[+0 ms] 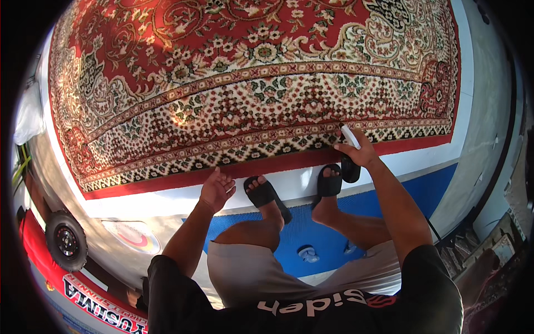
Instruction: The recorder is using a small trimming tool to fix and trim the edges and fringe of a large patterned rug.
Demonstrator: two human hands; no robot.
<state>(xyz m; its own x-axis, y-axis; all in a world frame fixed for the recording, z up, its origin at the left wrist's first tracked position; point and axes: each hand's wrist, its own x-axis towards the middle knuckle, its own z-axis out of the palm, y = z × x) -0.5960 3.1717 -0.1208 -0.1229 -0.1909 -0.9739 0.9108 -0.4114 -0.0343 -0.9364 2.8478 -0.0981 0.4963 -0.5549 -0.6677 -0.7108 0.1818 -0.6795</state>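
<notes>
A large red floral-patterned carpet point(267, 100) lies spread out before me, with a plain red edge nearest my feet. My right hand point(361, 148) is closed around a dark bottle point(350, 169) with a white top part point(350, 137), held at the carpet's near edge; its far end is partly hidden. My left hand point(217, 190) is empty, palm turned up and fingers loosely curled, just off the same edge, left of my feet.
Below the carpet is a white surface point(137, 204). My feet in black sandals point(260, 192) stand by a blue mat point(300, 238). Another pair of sandals point(308, 253) lies on it. A red machine with a black wheel point(66, 241) stands at lower left.
</notes>
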